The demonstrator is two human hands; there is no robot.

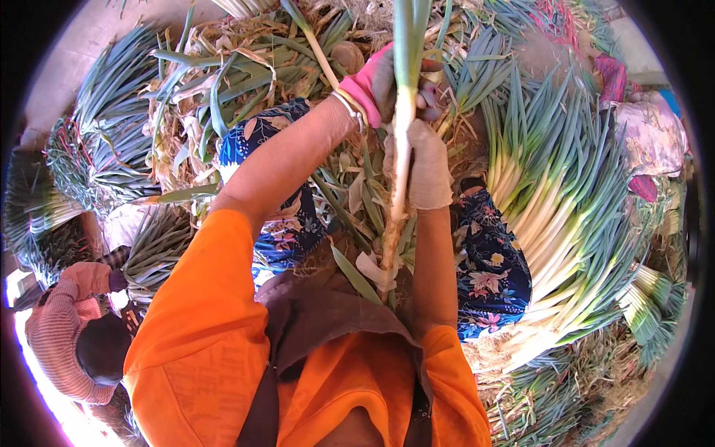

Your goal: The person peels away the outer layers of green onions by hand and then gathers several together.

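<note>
A long green onion (403, 128), probably a Welsh onion or leek, runs lengthwise in front of me, green leaves away from me and roots towards my lap. My left hand (375, 84), in a pink glove with a grey palm, wraps behind it where green meets white; grey fingertips show on the far side. Lower on the white shank, my right hand (429, 165) in a pale glove grips the same onion. Pale peeled skin (375, 271) hangs near its root end. Loose leaves and husks (357, 190) lie between my knees.
Right of my leg lies a large row of onions with white shanks (539, 218). A heap of stripped leaves (223, 84) sits at the left, beside tied green bundles (120, 106). A co-worker (78, 335) bends at the lower left; another person's sleeve (651, 134) shows at the right.
</note>
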